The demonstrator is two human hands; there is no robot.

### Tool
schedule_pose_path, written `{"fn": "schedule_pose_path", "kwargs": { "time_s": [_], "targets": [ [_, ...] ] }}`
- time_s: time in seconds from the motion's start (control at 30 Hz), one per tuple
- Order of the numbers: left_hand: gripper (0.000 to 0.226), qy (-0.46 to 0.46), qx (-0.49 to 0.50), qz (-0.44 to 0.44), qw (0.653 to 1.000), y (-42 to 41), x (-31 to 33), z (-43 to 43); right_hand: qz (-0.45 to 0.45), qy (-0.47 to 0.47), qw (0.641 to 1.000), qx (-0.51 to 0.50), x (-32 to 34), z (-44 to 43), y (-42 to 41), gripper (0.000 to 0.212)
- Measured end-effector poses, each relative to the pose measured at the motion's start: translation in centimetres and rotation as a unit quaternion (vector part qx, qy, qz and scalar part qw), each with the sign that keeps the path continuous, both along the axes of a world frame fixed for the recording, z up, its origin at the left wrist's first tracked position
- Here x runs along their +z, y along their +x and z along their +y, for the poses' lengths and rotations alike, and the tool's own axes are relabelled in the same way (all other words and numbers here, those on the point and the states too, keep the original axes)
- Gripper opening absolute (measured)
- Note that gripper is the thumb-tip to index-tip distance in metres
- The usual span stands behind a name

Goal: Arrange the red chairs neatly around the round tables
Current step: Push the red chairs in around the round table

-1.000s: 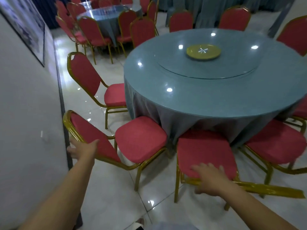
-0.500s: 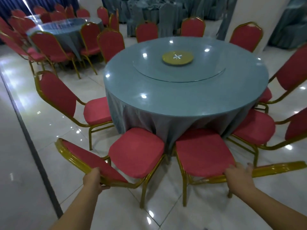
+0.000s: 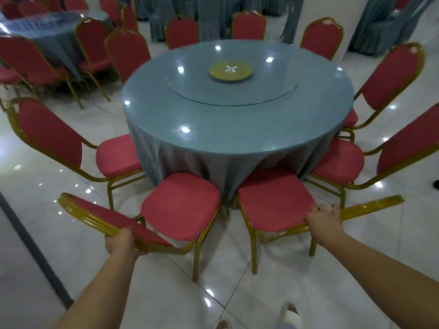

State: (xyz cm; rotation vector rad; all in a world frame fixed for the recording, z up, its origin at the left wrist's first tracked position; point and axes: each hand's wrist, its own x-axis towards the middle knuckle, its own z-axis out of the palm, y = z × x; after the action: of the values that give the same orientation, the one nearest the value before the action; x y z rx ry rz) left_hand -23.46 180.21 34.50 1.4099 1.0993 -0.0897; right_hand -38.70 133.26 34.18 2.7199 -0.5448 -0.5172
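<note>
The left hand [image 3: 123, 241] grips the backrest of the left chair [image 3: 180, 207]; the right hand [image 3: 324, 218] grips the right chair [image 3: 275, 198], both seats nosing the round table [image 3: 237, 124] ahead.

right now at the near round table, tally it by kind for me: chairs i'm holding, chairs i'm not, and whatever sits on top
held red chairs: 2
other red chairs: 7
round table: 1
glass turntable: 1
yellow disc: 1
total: 12
</note>
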Motion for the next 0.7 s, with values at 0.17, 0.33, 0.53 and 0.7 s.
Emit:
{"fn": "schedule_pose_path", "kwargs": {
  "time_s": [0.17, 0.33, 0.53, 0.7],
  "targets": [
    [0.051, 0.009, 0.049, 0.006, 0.999, -1.3, -0.6, 0.3, -0.004, -0.005, 1.000, -0.001, -0.3, 0.0, 0.1, 0.037],
    [0.043, 0.002, 0.074, -0.001, 0.997, -1.2, -0.8, 0.3, 0.000, -0.011, 1.000, 0.001, 0.1, 0.3, 0.0, 0.036],
    [0.049, -0.019, 0.062, -0.011, 0.998, 0.1, -0.7, 0.4, 0.029, 0.024, 0.999, 0.010, 0.3, 1.8, -0.4, 0.040],
    [0.069, -0.058, -0.027, -0.026, 0.998, -0.1, 0.0, 1.1, 0.032, 0.076, 0.996, 0.022, 0.8, 4.3, -1.6, 0.051]
  ]
}}
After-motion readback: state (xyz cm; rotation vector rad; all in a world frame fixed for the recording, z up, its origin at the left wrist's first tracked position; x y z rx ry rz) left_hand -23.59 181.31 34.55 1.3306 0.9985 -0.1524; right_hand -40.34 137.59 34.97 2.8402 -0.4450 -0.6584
